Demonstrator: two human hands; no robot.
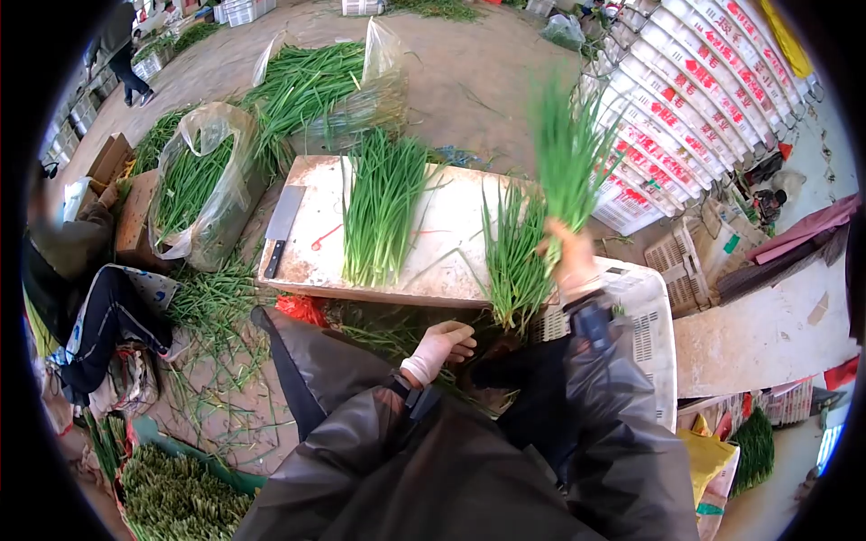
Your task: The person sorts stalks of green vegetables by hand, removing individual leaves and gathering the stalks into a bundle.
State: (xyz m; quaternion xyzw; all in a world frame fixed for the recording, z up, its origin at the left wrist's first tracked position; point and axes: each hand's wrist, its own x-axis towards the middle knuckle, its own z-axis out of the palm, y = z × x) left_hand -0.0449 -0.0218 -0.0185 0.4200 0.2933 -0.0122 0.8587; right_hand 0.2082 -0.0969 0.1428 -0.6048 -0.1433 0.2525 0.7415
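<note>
My right hand (572, 261), blurred by motion, grips the base of an upright bunch of green stalks (570, 153) at the right end of a white board (442, 225). My left hand (438, 351), in a pale glove, is in front of the board's near edge with its fingers curled; whether anything is in them cannot be made out. A large green bunch (383, 212) lies on the middle of the board. Another bunch (519, 252) lies at the board's right edge. A cleaver (282, 224) with a black handle and a red tie (327, 236) lie on the left part.
Plastic bags of greens (209, 185) stand beyond and left of the board. A white crate (651, 316) is at my right, below stacked white crates (695, 99). A seated person (108, 316) is at the left, another walks at the far left. Loose stalks litter the floor.
</note>
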